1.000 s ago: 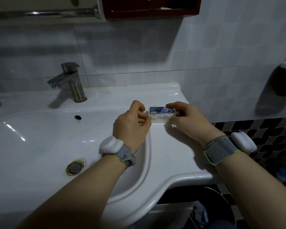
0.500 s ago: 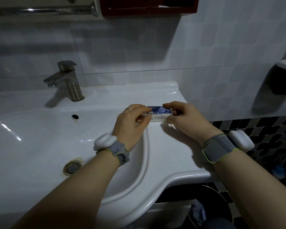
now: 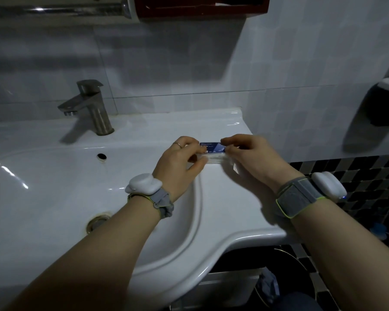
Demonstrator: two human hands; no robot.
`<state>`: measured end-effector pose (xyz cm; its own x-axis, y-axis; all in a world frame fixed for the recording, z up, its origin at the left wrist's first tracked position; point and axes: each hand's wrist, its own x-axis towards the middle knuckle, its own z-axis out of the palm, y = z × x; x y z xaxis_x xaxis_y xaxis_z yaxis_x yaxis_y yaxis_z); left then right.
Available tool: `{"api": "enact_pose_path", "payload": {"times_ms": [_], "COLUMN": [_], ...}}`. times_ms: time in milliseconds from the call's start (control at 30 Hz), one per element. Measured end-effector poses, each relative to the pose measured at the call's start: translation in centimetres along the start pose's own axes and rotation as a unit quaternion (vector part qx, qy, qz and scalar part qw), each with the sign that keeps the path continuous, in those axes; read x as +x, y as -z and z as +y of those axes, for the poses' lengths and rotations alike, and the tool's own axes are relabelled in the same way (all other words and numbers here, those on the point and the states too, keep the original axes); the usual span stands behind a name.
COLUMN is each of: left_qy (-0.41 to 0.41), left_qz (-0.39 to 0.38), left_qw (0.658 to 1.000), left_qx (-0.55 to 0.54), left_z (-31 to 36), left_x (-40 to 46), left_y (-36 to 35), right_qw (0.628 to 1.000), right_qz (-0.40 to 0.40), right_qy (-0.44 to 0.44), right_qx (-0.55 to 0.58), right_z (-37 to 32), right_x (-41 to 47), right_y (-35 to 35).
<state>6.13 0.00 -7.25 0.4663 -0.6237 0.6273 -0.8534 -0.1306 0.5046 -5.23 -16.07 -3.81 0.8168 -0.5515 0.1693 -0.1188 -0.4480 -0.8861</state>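
Head view: a small clear box with a dark blue label on its top is seen held between both hands above the right-hand ledge of a white sink. Its left end is pinched by the curled fingers and thumb of the left hand, on which a thin ring is worn. Its right end is gripped by the right hand, the fingers being bent narrowly over the top edge and the thumb tucked in front. The clear lower part of the box is blurred, and it cannot be told whether the box is resting on the ledge or is raised just off it. A grey wristband carrying a white device is strapped to the left wrist, and a similar grey band is strapped to the right. A brushed metal faucet is mounted at the back of the sink, well apart from the hands, with an overflow hole in front of it and a drain lower in the bowl. A red cabinet is fixed to the tiled wall above, beside a metal bar. Black and white mosaic tiles are laid along the lower wall at the right.
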Motion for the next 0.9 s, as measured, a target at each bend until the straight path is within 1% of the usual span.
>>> {"api": "enact_pose_path", "payload": {"times_ms": [67,167,300,367,600,900], "left_qy": [0.003,-0.034,-0.061,-0.073,-0.059,-0.061], "left_qz": [-0.007,-0.028,-0.09,-0.106,-0.086,-0.078], "left_qw": [1.0,0.994,0.99,0.987,0.993,0.994], "left_qx": [0.025,0.096,0.089,0.095,0.048,0.048], "left_z": [0.2,0.6,1.1,0.9,0.4,0.3], "left_x": [0.1,0.4,1.1,1.3,1.1,1.1], "left_y": [0.1,0.1,0.1,0.0,-0.1,-0.2], "right_qw": [1.0,1.0,1.0,1.0,0.999,0.999], "right_qz": [0.0,-0.006,-0.021,-0.026,-0.046,-0.045], "right_qy": [0.0,0.001,0.005,0.0,-0.004,0.012], "right_qx": [-0.007,-0.01,-0.002,0.017,0.009,-0.015], "right_z": [-0.1,0.0,0.0,0.0,-0.2,-0.2], "right_x": [0.0,-0.1,-0.1,-0.1,-0.5,-0.7], "right_y": [0.0,-0.2,-0.2,-0.2,0.2,0.0]}}
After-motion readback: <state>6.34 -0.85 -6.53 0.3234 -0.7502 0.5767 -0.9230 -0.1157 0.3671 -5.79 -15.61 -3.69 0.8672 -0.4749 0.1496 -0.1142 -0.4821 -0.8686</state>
